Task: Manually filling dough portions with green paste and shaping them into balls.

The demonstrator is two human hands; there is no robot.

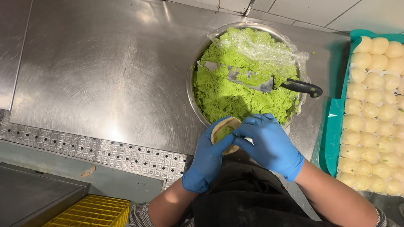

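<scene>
Dough [225,126] with green filling sits cupped in the left hand [208,157]; right hand [269,145] fingers [244,133] pinch together on its edge.

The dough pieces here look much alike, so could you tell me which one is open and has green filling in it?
The flattened dough round cupped in the left hand; the balls on the teal tray are all closed.

We cup a pale round dough wrapper [225,131] in our left hand [208,157], a dab of bright green filling in its hollow. It sits tilted above the table's [105,75] near edge, our right hand [269,145] pinching its rim.
</scene>
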